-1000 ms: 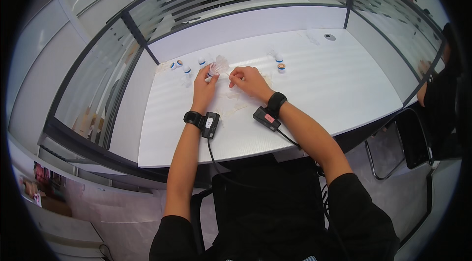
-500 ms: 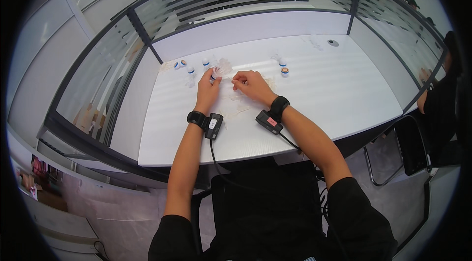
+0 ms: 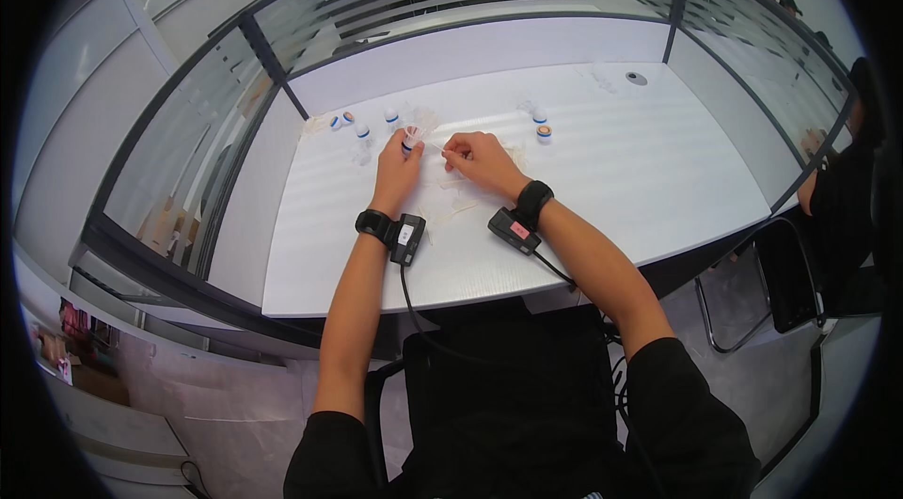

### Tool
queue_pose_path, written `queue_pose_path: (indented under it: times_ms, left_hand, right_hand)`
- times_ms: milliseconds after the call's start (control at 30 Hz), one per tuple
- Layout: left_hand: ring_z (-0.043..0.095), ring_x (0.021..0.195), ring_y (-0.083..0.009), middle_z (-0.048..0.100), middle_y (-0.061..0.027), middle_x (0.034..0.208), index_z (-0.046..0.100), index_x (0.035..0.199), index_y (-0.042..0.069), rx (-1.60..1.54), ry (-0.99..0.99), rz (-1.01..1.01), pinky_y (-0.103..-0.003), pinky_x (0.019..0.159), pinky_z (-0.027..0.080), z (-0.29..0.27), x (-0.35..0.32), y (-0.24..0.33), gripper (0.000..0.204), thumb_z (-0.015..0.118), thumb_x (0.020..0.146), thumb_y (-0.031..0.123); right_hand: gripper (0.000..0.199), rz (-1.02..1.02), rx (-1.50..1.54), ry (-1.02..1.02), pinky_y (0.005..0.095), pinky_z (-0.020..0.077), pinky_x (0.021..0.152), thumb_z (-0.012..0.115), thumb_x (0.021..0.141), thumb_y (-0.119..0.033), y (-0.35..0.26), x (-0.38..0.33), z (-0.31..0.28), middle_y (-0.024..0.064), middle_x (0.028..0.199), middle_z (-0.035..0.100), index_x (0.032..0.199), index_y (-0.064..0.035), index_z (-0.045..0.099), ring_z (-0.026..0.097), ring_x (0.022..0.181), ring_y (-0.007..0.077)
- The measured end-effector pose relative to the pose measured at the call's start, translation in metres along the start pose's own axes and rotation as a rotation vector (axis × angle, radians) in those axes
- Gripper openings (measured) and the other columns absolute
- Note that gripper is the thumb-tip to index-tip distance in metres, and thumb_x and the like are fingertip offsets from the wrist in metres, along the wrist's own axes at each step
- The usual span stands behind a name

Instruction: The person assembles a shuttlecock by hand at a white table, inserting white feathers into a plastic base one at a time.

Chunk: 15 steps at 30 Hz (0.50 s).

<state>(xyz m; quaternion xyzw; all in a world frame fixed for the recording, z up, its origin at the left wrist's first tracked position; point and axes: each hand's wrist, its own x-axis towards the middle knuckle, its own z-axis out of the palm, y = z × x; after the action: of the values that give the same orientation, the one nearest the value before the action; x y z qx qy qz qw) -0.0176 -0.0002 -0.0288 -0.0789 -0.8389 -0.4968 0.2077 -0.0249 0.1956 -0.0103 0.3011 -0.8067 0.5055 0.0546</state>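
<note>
My left hand is closed around a small white round piece with a blue band, above the middle left of the desk. Thin clear plastic film stands up from that piece. Just to the right, my right hand is pinched. A thin pale strand runs from its fingertips toward the held piece; exactly what it is cannot be made out. Under and between my hands lie flat pale scraps.
More blue-banded white pieces stand on the white desk: several at the back left, two right of my hands. Crumpled clear film lies at the back. Partitions surround the desk, and a person sits at far right.
The clear film above the held piece has shifted and opened out, and a strand now shows between my hands. Both hands have barely moved.
</note>
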Motion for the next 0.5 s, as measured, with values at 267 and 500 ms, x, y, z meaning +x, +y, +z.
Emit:
queue_pose_path:
  times_ms: [267,500]
  left_hand:
    - [0.065,0.081,-0.0288,0.068,-0.0197,0.099,0.058,0.118,-0.003,-0.017,0.036,0.008,-0.036,0.075,0.05,0.008,-0.001,-0.003,0.031,0.062,0.095,0.018]
    - [0.065,0.088,-0.0322,0.067,-0.0226,0.104,0.056,0.12,-0.004,0.061,0.075,0.13,-0.039,0.08,0.05,0.001,0.003,-0.002,0.032,0.06,0.097,0.018]
  right_hand:
    - [0.018,-0.076,0.03,0.172,0.0272,0.0478,0.06,0.063,0.095,-0.016,0.011,0.001,0.004,0.0059,0.076,0.073,0.096,0.0006,0.069,0.065,0.066,0.0115]
    - [0.017,-0.207,-0.023,0.185,0.0353,0.0479,0.06,0.061,0.094,-0.011,-0.008,-0.004,0.011,0.0107,0.073,0.07,0.106,0.0001,0.063,0.064,0.062,0.0244]
